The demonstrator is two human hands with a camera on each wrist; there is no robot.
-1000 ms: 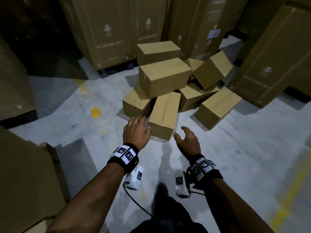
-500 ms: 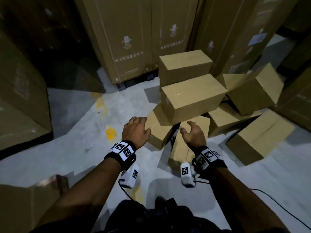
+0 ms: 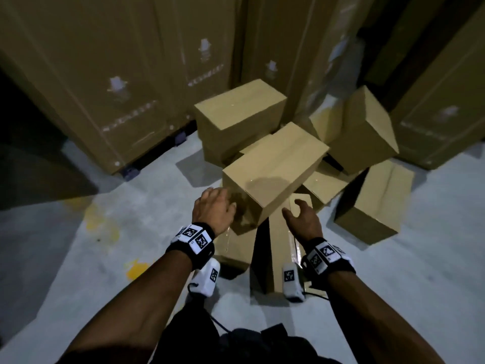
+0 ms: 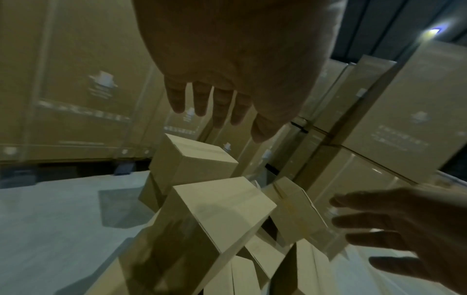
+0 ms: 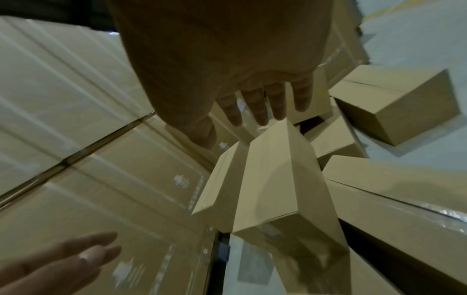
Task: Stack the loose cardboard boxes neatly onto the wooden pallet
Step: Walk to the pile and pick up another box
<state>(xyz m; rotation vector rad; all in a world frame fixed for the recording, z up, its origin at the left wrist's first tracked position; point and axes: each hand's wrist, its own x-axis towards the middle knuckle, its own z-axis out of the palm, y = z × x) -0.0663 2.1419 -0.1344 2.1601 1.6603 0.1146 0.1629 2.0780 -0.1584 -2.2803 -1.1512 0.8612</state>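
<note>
Several loose brown cardboard boxes lie in a heap on the concrete floor. The topmost box [image 3: 275,166] [image 4: 217,207] [image 5: 280,179] rests tilted on the others. My left hand [image 3: 214,208] [image 4: 212,103] hovers at its near left end, fingers spread and straight, holding nothing. My right hand [image 3: 301,219] [image 5: 260,103] is at the box's near right side, palm turned inward, fingers loose, also empty. Below my hands a long box [image 3: 280,256] lies on the floor. No wooden pallet shows in any view.
Tall wrapped cartons [image 3: 105,82] stand close behind the heap, and more [image 3: 446,114] stand to the right. Other loose boxes [image 3: 375,203] lie at the right of the heap. Bare grey floor with yellow paint marks [image 3: 102,222] spreads to the left.
I have stepped closer to the heap. Both hands have moved forward and up from the low front box to either side of the tilted top box.
</note>
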